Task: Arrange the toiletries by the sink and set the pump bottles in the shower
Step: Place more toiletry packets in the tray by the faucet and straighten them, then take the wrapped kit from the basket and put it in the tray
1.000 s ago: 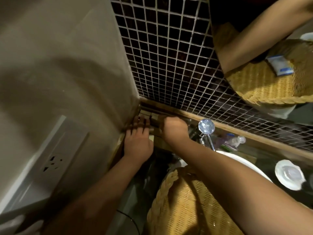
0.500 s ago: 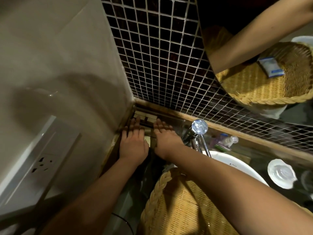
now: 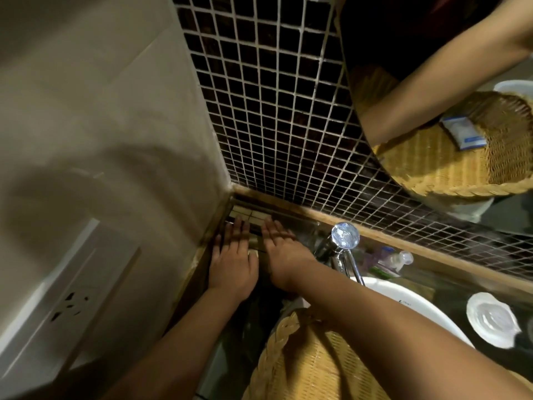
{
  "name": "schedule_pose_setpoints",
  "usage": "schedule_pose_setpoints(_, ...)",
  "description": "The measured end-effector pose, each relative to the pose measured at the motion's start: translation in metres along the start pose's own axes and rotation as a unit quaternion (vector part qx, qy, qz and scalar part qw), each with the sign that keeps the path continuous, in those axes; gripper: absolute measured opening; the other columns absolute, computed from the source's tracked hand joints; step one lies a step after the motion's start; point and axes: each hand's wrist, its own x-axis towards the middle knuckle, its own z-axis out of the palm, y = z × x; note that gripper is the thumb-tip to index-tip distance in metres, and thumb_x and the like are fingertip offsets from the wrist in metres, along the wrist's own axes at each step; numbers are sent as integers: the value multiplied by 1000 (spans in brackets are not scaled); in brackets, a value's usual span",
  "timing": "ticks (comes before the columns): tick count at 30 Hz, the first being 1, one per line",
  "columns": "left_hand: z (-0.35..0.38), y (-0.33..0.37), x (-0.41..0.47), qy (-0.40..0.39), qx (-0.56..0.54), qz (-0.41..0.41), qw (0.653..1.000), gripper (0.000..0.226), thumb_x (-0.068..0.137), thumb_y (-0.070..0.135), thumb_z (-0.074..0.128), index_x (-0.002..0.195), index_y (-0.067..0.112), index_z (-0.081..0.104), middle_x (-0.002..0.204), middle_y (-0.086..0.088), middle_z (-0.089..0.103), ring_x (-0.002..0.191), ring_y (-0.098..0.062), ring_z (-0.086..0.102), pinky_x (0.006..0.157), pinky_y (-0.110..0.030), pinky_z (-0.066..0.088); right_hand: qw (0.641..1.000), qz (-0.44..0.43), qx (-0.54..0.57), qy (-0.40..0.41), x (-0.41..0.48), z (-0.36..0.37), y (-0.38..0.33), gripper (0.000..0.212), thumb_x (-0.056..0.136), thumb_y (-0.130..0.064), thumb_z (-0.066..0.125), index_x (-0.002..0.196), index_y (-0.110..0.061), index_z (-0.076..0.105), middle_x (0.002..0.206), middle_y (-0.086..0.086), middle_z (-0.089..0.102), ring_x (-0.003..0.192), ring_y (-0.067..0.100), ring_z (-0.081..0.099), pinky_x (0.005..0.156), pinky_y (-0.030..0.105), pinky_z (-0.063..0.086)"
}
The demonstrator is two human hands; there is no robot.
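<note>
Hands lie flat side by side in the counter corner just left of the chrome faucet [image 3: 344,239]. The left hand [image 3: 232,267] is spread palm down, fingers straight and pointing at the mosaic tile wall [image 3: 274,111]. The right hand [image 3: 284,254], between it and the faucet, is equally flat, fingers straight and close together. Neither grasps anything. Their fingertips rest on a row of small pale flat pieces [image 3: 251,215] tucked into the corner left of the faucet; what these pieces are cannot be told. Just right of the faucet, a small clear bottle [image 3: 399,259] lies on its side among other blurred toiletries. The white sink basin [image 3: 409,308] sits under the faucet's spout. A wicker basket [image 3: 302,368] stands nearer the person than the faucet, beneath the right forearm. A white shell-shaped dish [image 3: 490,319] lies well right of the faucet. Far left of the faucet, a wall socket [image 3: 69,306] is set in the plain wall.
</note>
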Motion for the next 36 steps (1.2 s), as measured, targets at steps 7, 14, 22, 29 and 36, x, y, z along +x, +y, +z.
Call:
schedule_pose_setpoints(7,-21,1,-4,-10,-24,-6,1000,65,102,40,23,159,14,4,167,-7,-1,152,-21,-5,123,-45,6,999,-7,27,24,-21,-15,-9,90,95,-38,51,157,-11,-9,165,10,-15,151,22,-12,119,37,-6)
schedule_pose_setpoints(14,-57,31,-27,-7,-53,-49,997,54,102,45,21,152,29,30,160,-5,31,149,-31,18,115,-66,-4,996,2,63,69,-88,-32,-16,78,103,-44,38,157,-9,-7,165,10,-14,151,23,-12,115,33,-10)
schedule_pose_setpoints(22,-94,93,-67,121,-136,122,976,39,101,43,36,130,26,54,129,1,58,120,-19,52,101,-44,38,989,28,34,141,-176,-45,11,69,103,-31,39,158,-8,4,166,10,-3,152,19,-4,121,32,-3)
schedule_pose_setpoints(29,-91,151,-106,135,-77,358,921,32,97,38,45,123,26,59,124,5,56,119,-16,48,99,-39,39,981,101,65,155,-252,-4,52,74,98,-18,44,158,-8,3,166,9,-3,153,19,-2,122,29,-1)
schedule_pose_setpoints(36,-36,196,-146,-26,-12,460,887,39,95,42,39,129,29,52,126,4,59,115,-19,53,100,-38,36,950,254,159,84,-322,77,69,78,98,-21,44,157,-8,-5,166,12,-9,153,23,-1,120,32,3)
